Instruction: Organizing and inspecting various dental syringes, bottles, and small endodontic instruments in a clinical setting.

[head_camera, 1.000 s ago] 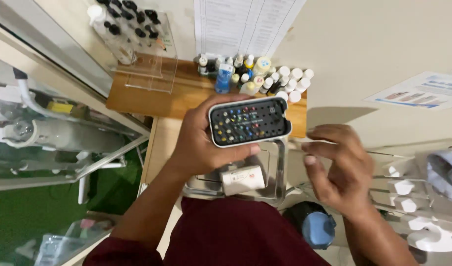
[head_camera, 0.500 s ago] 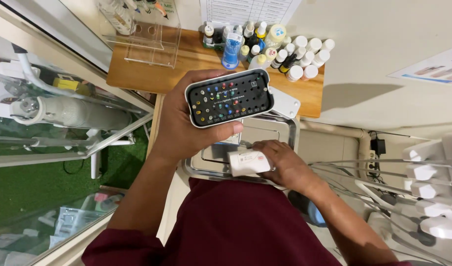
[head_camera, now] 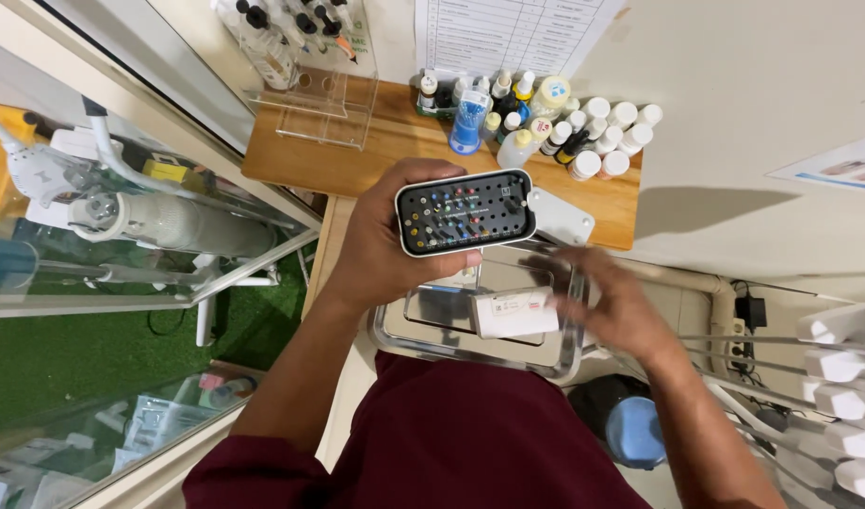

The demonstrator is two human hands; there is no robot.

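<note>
At 9 o'clock, behind glass: one white cylindrical machine [head_camera: 169, 224] over green turf [head_camera: 93, 349]. At 11 o'clock, on the wooden shelf [head_camera: 357, 160]: one clear acrylic stand [head_camera: 324, 94], with several dark-capped dropper bottles [head_camera: 263, 38] just behind it, too crowded to count exactly. At 12 o'clock: one blue tube of applicator tips [head_camera: 469, 121], then a cluster of small white-capped bottles [head_camera: 602, 132], roughly a dozen, packed too tightly for a sure count, under one printed sheet [head_camera: 508, 33] on the wall.

Centre: left hand [head_camera: 385, 245] clenched around one dark bur block [head_camera: 465, 211] with a white rim, thumb along its lower edge, fingers behind; rows of small coloured-tipped burs standing in it, too fine to count. Just behind the block at 3 o'clock, one white lid [head_camera: 560, 217], tilted.

Below, at 6 o'clock: one steel tray [head_camera: 395, 330], holding one small white box [head_camera: 514, 313]. Right hand [head_camera: 616, 306] blurred, fingers spread over the tray, fingertips beside the box; grip on it cannot be told.

At 4 o'clock: a row of four white instrument holders [head_camera: 838, 377], one blue-lidded container [head_camera: 637, 429] near them.
</note>
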